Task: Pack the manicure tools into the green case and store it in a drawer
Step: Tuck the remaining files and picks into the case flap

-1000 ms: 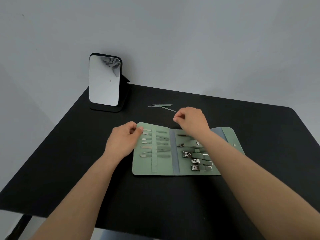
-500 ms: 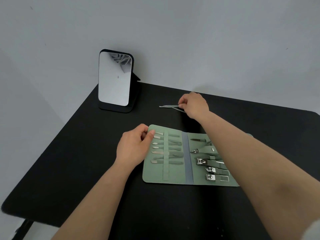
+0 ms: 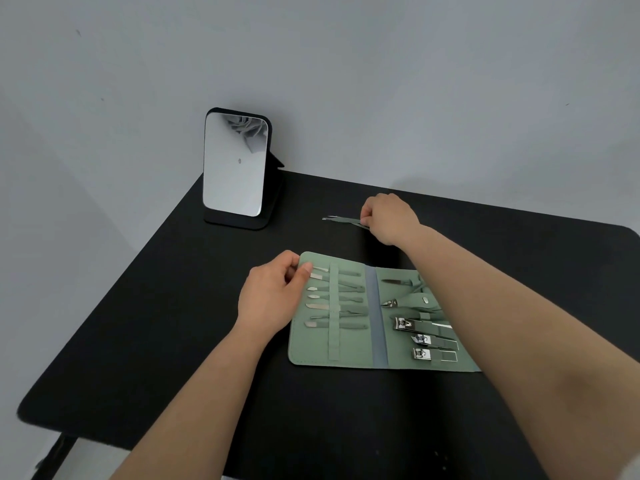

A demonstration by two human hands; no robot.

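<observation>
My right hand (image 3: 389, 220) pinched loose tweezers (image 3: 341, 220); left hand (image 3: 273, 296) gripped case (image 3: 311, 344) edge. Thin pinch risked tweezers slipping.

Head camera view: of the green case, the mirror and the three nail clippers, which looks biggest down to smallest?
1. green case
2. mirror, though it stands farther off
3. top nail clipper
4. middle clipper and bottom clipper: too alike to rank

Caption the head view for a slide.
Left hand steadies the open green case; right hand pinches tweezers beyond it.
</observation>
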